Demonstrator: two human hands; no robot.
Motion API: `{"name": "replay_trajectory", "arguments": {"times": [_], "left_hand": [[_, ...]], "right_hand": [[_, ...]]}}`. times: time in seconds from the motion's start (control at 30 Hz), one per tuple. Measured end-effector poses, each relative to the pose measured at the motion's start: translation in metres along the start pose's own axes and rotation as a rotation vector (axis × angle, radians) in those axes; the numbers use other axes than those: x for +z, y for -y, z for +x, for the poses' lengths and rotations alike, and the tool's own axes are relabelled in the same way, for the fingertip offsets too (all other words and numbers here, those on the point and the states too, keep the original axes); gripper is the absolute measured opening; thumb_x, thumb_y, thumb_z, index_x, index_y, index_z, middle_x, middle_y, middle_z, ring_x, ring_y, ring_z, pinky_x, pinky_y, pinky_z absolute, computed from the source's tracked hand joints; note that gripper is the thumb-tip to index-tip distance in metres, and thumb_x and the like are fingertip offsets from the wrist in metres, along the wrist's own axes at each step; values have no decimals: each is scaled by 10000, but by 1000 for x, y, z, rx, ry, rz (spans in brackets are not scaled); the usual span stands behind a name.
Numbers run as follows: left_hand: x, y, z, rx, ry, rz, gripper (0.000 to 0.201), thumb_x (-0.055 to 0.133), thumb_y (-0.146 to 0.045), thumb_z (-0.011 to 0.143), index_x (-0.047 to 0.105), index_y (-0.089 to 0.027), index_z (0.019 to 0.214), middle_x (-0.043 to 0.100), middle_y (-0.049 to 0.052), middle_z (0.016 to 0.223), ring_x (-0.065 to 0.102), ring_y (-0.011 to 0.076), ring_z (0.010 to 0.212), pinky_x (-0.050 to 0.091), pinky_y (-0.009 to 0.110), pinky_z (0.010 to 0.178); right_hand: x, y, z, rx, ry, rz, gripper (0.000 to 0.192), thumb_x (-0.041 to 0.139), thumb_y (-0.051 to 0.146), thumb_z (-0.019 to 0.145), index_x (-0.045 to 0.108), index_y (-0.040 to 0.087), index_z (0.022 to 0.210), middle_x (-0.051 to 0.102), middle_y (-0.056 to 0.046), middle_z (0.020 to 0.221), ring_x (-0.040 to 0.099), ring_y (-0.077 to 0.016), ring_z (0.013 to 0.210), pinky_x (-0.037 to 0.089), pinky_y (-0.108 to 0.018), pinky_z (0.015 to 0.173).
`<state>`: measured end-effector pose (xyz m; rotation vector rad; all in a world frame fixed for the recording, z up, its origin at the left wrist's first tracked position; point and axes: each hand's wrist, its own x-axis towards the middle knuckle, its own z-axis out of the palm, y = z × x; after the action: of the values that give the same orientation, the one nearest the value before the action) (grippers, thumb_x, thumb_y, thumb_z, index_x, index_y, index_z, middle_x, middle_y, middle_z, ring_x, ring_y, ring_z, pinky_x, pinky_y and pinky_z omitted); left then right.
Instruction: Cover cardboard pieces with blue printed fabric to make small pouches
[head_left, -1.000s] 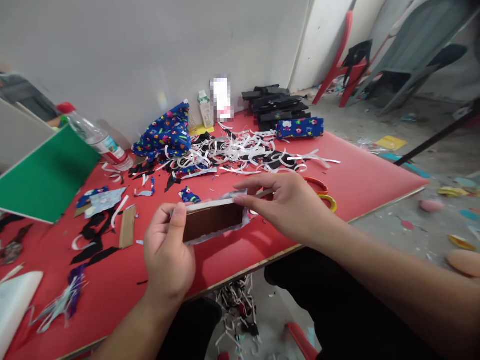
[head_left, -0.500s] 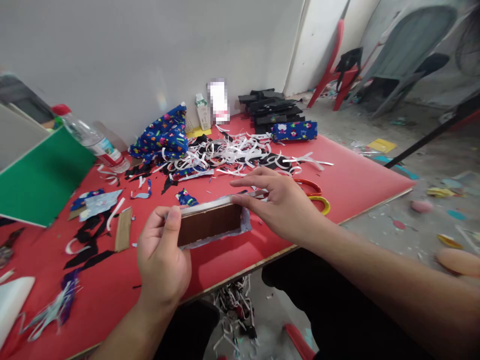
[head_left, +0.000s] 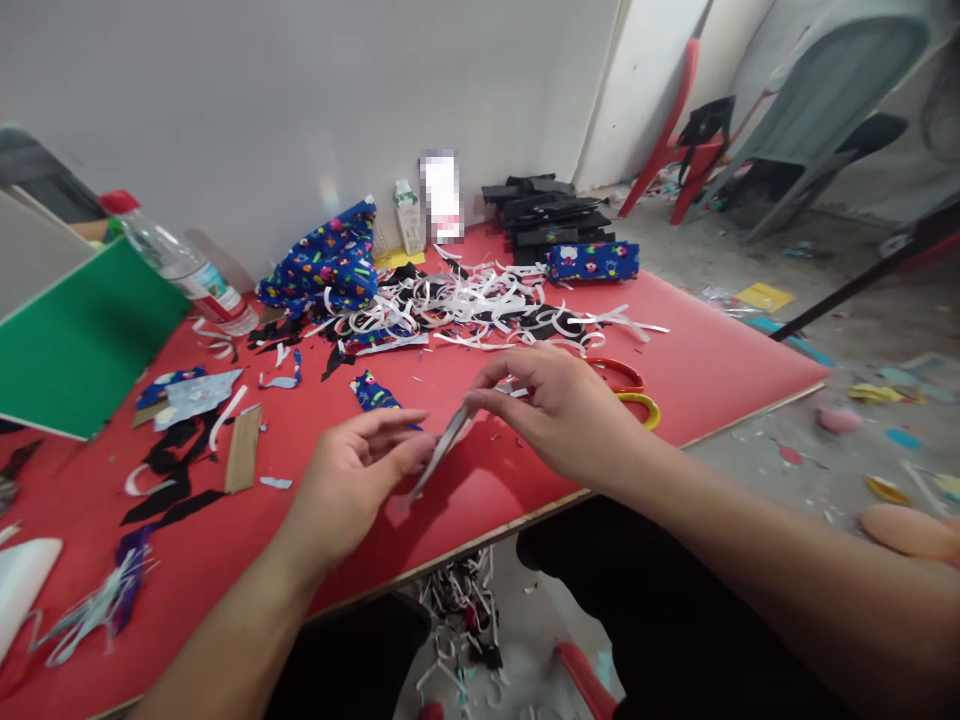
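Both hands over the red table (head_left: 712, 370), close to its near edge. Right hand (head_left: 562, 410) pinches the upper end of a flat covered card panel (head_left: 439, 455), seen edge-on and tilted. Left hand (head_left: 352, 480) half open, fingertips (head_left: 416, 455) touching the panel's lower part. Orange-and-yellow scissors (head_left: 637, 392) lie just behind the right hand. White paper strips (head_left: 480, 300) heaped toward the far edge; green board (head_left: 75, 340) at the left edge.

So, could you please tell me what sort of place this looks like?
Probably a small craft workshop: a red table strewn with white paper strips, patterned blue fabric and orange-handled scissors.
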<state>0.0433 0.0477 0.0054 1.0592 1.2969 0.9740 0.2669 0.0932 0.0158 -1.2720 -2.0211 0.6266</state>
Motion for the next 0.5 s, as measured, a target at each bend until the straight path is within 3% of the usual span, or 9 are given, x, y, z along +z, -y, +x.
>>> {"name": "replay_trajectory", "arguments": {"times": [0.07,0.17,0.33,0.43,0.5], "left_hand": [[4,0,0,-8,49,126,392,892,-417,778,813,-170,1072,827,79,929,745,197,772,580,265,667],[10,2,0,39,50,222,281,820,-439,845,854,-184,956,776,24,750,630,129,621,464,215,552],[11,5,2,10,12,83,291,825,-474,827,881,-207,928,801,35,778,645,138,652,497,232,605],[6,4,4,-94,18,5,345,884,-487,748,885,-199,937,820,62,805,678,163,670,523,252,632],[3,4,4,-169,36,-3,399,902,-510,716,884,-196,962,825,73,810,682,171,653,523,256,609]], "right_hand": [[1,2,-1,-20,16,-4,146,732,273,970,760,211,840,755,-23,807,628,-206,838,414,-345,750],[2,4,-1,-43,8,-10,128,727,267,966,762,208,858,754,-20,794,642,-205,830,424,-338,735],[-6,-2,0,-91,38,50,92,741,271,960,789,228,1026,813,-16,953,700,-203,902,480,-344,789],[-18,-10,0,-187,96,-4,292,763,227,941,757,249,1232,822,-23,1078,714,-214,1000,499,-357,856],[-23,-13,0,-269,125,-95,294,728,171,956,750,235,1242,816,-40,1134,710,-222,1037,495,-367,882]]}}
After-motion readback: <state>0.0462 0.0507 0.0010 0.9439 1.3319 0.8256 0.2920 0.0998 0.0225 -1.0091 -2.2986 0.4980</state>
